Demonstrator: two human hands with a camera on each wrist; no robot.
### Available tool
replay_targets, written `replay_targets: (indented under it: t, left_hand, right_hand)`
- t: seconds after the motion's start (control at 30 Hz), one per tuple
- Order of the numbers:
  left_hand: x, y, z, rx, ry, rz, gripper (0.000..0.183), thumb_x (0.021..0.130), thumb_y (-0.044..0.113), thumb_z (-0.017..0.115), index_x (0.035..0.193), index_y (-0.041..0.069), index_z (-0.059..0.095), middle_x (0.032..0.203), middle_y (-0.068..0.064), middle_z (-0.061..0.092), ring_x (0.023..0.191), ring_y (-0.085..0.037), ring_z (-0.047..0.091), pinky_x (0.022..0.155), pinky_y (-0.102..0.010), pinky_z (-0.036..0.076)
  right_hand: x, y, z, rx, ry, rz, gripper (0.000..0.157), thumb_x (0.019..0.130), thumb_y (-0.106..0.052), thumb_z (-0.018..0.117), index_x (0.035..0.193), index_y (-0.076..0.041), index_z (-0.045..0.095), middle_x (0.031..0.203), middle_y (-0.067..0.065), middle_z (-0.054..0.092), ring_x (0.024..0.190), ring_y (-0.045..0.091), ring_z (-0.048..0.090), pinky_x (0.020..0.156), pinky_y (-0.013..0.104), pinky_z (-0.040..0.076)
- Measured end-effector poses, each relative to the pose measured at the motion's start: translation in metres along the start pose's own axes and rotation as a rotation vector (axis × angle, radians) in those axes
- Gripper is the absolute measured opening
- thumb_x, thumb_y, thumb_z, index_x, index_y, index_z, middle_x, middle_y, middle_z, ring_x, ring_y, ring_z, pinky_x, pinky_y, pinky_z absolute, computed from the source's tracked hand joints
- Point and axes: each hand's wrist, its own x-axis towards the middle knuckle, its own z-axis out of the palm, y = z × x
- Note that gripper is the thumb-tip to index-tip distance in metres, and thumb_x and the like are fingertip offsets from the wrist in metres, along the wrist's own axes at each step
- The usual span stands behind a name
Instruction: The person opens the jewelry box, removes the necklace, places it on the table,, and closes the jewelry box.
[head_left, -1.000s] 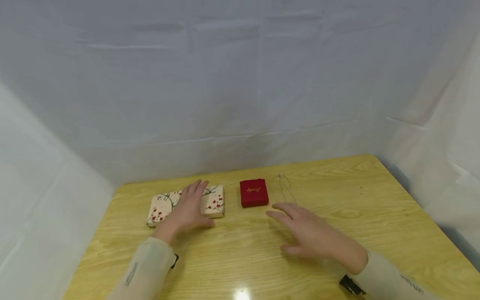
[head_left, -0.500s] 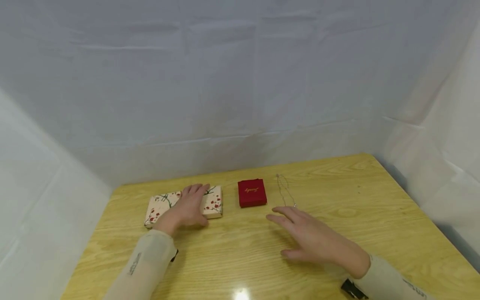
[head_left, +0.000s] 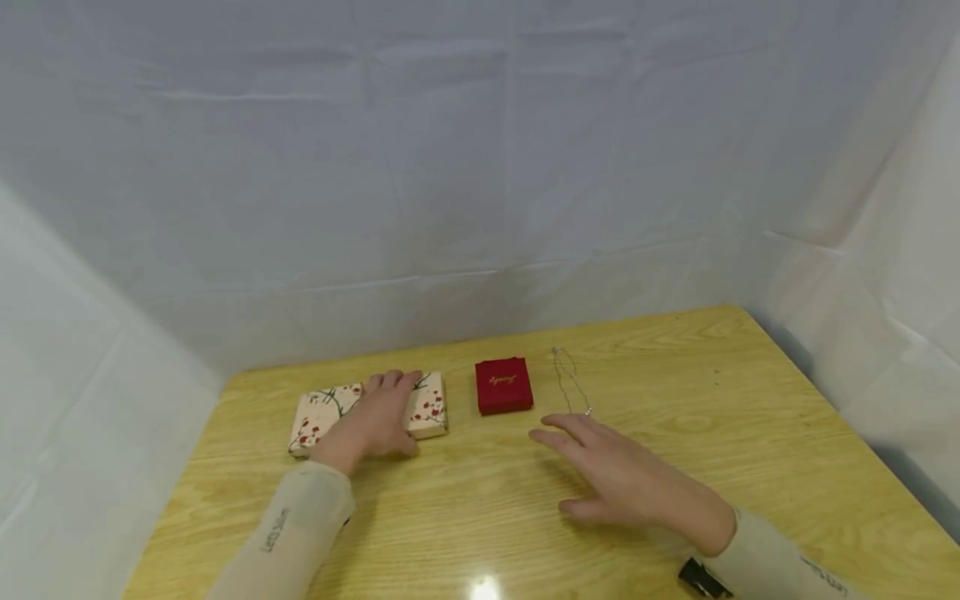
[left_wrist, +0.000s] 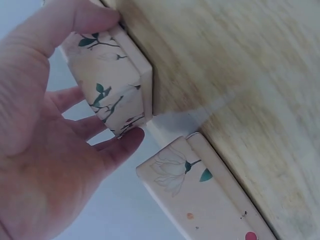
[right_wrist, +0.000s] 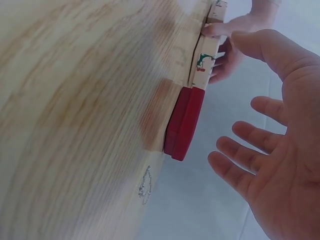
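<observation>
Update: left hand (head_left: 375, 423) has drawn its thumb in closer to the floral box (head_left: 429, 407)

So compared with a second ago, that thumb sits nearer the box's front edge, while the right hand (head_left: 618, 475) is pretty much where it was. Left thumb's along the near side, fingers over the far side, holding the box where it lies on the table (head_left: 450, 517); can't tell how tightly. Right hand's spread, thumb well apart, near the silver necklace (right_wrist: 143, 191). Left wrist view also shows a floral section (left_wrist: 187, 172) across a narrow gap, can't tell if it's a separate box. The red box (head_left: 504, 387) sits between the hands, farther back, with the necklace just right of it. Pale cloth (head_left: 450, 167) hangs behind.
</observation>
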Motion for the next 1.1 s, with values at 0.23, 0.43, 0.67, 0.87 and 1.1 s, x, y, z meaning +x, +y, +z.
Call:
replay_targets:
  t: [0.23,0.43,0.67,0.87,1.1]
  left_hand:
    - [-0.001,0.001,0.005,0.048,0.037,0.014,0.116,0.074,0.026,0.095,0.165,0.004,0.028,0.158,-0.028,0.039,0.146,-0.053,0.032,0.114,-0.071,0.036]
    - [-0.005,0.007,0.004,0.067,0.065,0.02,0.114,0.074,0.028,0.096,0.164,0.005,0.03,0.158,-0.027,0.04,0.146,-0.051,0.034,0.114,-0.067,0.039]
    - [-0.013,0.018,0.0,0.089,0.094,0.04,0.113,0.073,0.028,0.093,0.164,0.006,0.03,0.159,-0.026,0.039,0.147,-0.051,0.034,0.114,-0.069,0.038]
    - [-0.023,0.03,-0.002,0.088,0.112,0.058,0.114,0.071,0.029,0.091,0.165,0.008,0.029,0.159,-0.025,0.039,0.147,-0.049,0.034,0.113,-0.069,0.04]
    - [-0.033,0.047,0.001,0.119,0.14,0.102,0.113,0.071,0.032,0.093,0.164,0.01,0.032,0.158,-0.024,0.041,0.147,-0.047,0.036,0.116,-0.064,0.039]
  right_hand:
    - [0.001,0.0,0.002,0.017,-0.002,0.006,0.092,0.087,-0.04,0.088,0.163,-0.018,0.04,0.161,0.009,0.042,0.143,0.03,0.048,0.115,0.052,0.046]
    - [0.002,0.001,0.001,0.017,0.007,-0.002,0.092,0.088,-0.038,0.087,0.164,-0.018,0.038,0.16,0.009,0.043,0.143,0.029,0.048,0.115,0.049,0.045]
    - [0.008,-0.001,-0.002,0.026,0.016,0.003,0.096,0.088,-0.039,0.086,0.166,-0.016,0.034,0.161,0.009,0.042,0.144,0.029,0.048,0.116,0.051,0.044]
    - [0.014,-0.002,-0.003,0.054,0.008,0.018,0.096,0.091,-0.041,0.085,0.167,-0.016,0.032,0.164,0.01,0.039,0.147,0.028,0.043,0.117,0.049,0.043]
    - [0.022,-0.003,-0.001,0.092,0.0,0.041,0.101,0.091,-0.045,0.084,0.169,-0.017,0.026,0.167,0.011,0.035,0.149,0.027,0.041,0.117,0.046,0.043]
